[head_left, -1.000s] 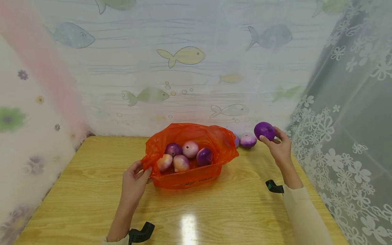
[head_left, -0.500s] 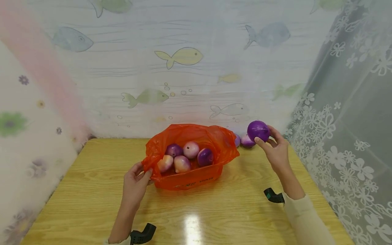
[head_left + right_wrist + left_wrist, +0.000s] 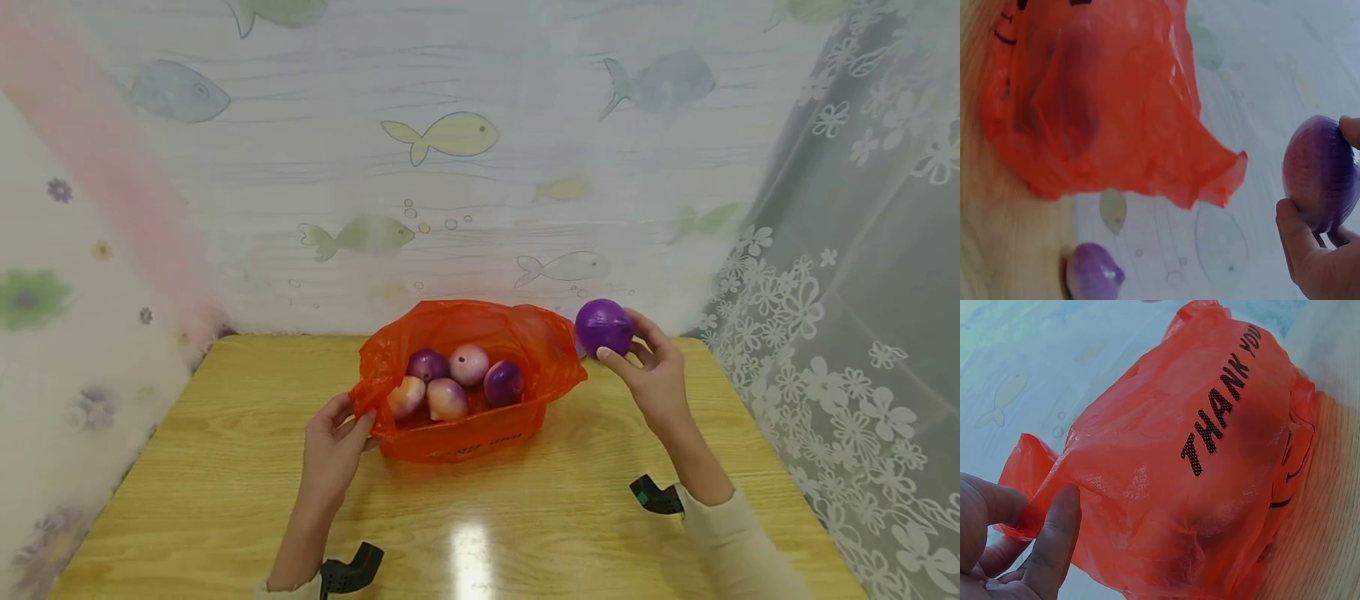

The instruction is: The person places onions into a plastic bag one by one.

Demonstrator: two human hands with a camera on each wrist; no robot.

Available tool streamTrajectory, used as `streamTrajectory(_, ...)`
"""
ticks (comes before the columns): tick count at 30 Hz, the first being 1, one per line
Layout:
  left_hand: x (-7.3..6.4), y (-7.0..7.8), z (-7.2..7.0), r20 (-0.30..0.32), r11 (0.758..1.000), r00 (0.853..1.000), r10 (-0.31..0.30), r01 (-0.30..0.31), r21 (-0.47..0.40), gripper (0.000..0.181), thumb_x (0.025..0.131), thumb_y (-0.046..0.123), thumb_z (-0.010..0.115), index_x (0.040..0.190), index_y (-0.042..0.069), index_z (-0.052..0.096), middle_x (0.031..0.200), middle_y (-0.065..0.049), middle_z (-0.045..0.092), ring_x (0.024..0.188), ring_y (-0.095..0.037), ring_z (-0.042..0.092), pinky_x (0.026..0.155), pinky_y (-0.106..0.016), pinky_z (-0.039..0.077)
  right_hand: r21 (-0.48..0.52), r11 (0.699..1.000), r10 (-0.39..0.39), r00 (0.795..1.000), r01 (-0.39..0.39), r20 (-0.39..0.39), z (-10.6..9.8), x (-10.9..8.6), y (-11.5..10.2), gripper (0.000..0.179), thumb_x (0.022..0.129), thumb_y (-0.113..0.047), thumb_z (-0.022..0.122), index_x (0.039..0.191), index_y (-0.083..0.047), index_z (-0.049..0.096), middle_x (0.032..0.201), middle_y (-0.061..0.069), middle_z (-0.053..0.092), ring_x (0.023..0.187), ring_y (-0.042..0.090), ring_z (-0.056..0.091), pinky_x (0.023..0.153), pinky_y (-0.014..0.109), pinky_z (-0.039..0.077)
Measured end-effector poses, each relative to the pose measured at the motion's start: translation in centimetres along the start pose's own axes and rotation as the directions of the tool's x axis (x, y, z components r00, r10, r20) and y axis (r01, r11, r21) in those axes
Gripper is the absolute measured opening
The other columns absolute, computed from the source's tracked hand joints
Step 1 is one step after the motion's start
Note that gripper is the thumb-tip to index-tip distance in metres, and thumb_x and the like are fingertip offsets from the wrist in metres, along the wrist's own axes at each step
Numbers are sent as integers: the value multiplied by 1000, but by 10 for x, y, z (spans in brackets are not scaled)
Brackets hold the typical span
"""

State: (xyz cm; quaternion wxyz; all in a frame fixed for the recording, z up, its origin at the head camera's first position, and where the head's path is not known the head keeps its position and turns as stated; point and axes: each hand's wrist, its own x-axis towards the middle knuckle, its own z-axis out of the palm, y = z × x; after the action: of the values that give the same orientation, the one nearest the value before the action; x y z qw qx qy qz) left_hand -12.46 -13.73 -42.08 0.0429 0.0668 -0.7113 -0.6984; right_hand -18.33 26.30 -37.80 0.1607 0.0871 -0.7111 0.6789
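Left hand (image 3: 330, 454) pinches the bag (image 3: 423, 448) at its eight o'clock edge, seemingly to keep the mouth wide, while right hand (image 3: 658, 379) holds an onion (image 3: 603, 328) high at two o'clock, perhaps to clear the rim.

Your left hand (image 3: 335, 446) is pinching the red bag (image 3: 435, 442) at its left edge; your right hand (image 3: 657, 379) is gripping, raised just beside the bag's right side; both forearms (image 3: 302, 529) are slanting inward toward it.
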Motion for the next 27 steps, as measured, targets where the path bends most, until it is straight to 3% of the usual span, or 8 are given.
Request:
streamTrajectory(11, 1, 0, 1, -1, 1000, 1000, 4, -4, 12, 38, 102, 1, 57, 139, 0, 52, 135, -21, 56, 91, -2, 70, 76, -21, 60, 35, 999, 9, 998, -11, 63, 32, -2, -3, 62, 87, 5, 74, 144, -3, 51, 132, 1, 57, 111, 18, 62, 90, 21, 58)
streamTrajectory(27, 0, 1, -1, -4, 1000, 1000, 0, 0, 0, 38, 102, 2, 57, 139, 0, 52, 136, -20, 55, 92, -2, 70, 77, -21, 60, 70, 997, 15, 986, -27, 165, 71, 1, 4, 65, 85, 3, 78, 144, -7, 52, 141, 8, 53, 122, 24, 58, 96, 26, 56)
